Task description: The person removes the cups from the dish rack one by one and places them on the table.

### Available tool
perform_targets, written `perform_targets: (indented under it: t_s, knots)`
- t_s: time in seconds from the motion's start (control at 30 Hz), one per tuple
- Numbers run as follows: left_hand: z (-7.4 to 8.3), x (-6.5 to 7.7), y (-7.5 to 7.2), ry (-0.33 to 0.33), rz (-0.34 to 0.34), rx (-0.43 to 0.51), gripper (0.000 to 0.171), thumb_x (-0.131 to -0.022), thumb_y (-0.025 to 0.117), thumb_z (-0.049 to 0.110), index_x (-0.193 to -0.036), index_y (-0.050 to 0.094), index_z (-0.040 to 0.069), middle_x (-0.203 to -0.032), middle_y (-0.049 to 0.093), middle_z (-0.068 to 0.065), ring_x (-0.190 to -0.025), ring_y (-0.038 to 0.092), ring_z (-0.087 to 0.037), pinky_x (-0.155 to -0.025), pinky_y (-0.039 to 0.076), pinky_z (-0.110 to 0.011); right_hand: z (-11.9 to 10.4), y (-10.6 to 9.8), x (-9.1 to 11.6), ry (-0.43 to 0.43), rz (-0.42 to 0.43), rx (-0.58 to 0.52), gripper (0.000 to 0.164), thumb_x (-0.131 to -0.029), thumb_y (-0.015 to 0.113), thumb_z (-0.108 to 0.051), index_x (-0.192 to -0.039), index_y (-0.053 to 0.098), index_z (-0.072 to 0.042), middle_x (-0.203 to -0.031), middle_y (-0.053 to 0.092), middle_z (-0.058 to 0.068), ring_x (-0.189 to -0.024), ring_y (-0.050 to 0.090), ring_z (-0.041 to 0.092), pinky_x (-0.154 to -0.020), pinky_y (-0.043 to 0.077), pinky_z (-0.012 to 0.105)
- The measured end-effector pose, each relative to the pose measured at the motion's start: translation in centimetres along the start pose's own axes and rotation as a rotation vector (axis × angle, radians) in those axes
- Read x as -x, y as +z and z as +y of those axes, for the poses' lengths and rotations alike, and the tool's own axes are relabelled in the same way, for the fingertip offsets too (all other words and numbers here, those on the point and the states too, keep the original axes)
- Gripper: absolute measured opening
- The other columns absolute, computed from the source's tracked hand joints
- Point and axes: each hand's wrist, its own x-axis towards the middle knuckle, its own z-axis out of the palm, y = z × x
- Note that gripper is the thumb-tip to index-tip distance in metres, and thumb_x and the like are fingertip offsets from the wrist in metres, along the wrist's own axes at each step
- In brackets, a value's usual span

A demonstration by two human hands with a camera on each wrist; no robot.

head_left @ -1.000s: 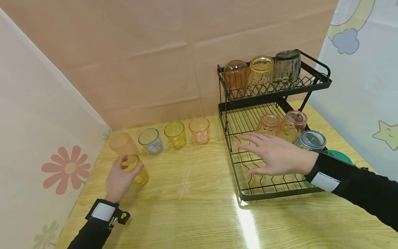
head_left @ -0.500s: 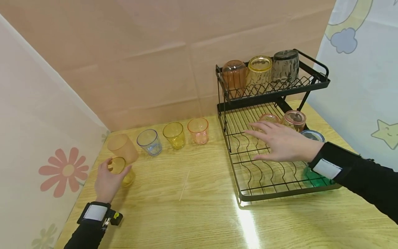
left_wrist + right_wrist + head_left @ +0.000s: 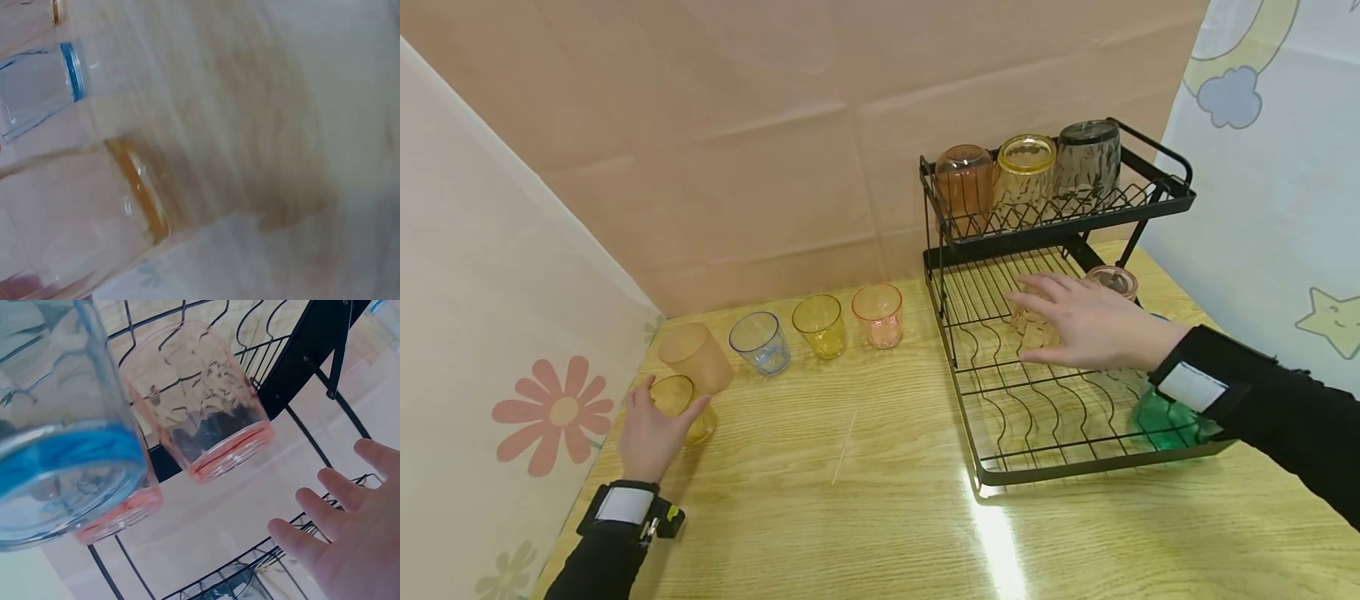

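On table (image 3: 820,533): left hand (image 3: 647,437) grip pinching yellow glass (image 3: 702,428) | Over rack (image 3: 1045,474): right hand (image 3: 1097,323) grip spread

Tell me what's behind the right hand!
Behind the right hand are two pink glasses, partly showing on the black rack's lower tier. A blue-based glass is nearly hidden behind the wrist. The head camera can't see covered parts.

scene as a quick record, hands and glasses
left hand: fingers and thumb around front yellow glass
right hand: fingers spread over lower rack tier, contact unclear
table, back row left to right: peach cup, blue-rimmed glass, rear yellow glass, pink-rimmed glass
upper rack tier: brown glass, yellow-based glass, grey glass
lower tier: green glass, blue-based glass, two pink-based glasses
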Motion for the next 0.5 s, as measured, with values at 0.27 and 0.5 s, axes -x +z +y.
perform_targets:
  t_s: [0.27,0.5]
  knots:
    - [-0.4,-1.0,-1.2,0.159,0.033,-0.161,0.113,-0.076,0.075,0.055,-0.150,0.016,-0.006,-0.151,0.016,-0.035,-0.131,0.024,-0.058,-0.094,0.023,-0.076,1.2,-0.3,-0.4,0.055,-0.006,0.018,0.087,-0.086,0.060,-0.063,-0.149,0.037,-0.007,-0.147,0.035,0.025,-0.132,0.032,0.046,-0.094,0.036,0.067]
    - [0.7,-1.6,-2.8,0.234,-0.004,-0.244,0.113,-0.080,0.067,0.062,-0.151,0.012,-0.007,-0.153,0.006,-0.036,-0.137,0.008,-0.058,-0.093,0.013,-0.081,1.6,-0.6,-0.9,0.111,-0.024,0.033,0.089,-0.086,0.059,-0.064,-0.150,0.036,-0.009,-0.151,0.029,0.025,-0.133,0.030,0.048,-0.085,0.042,0.068]
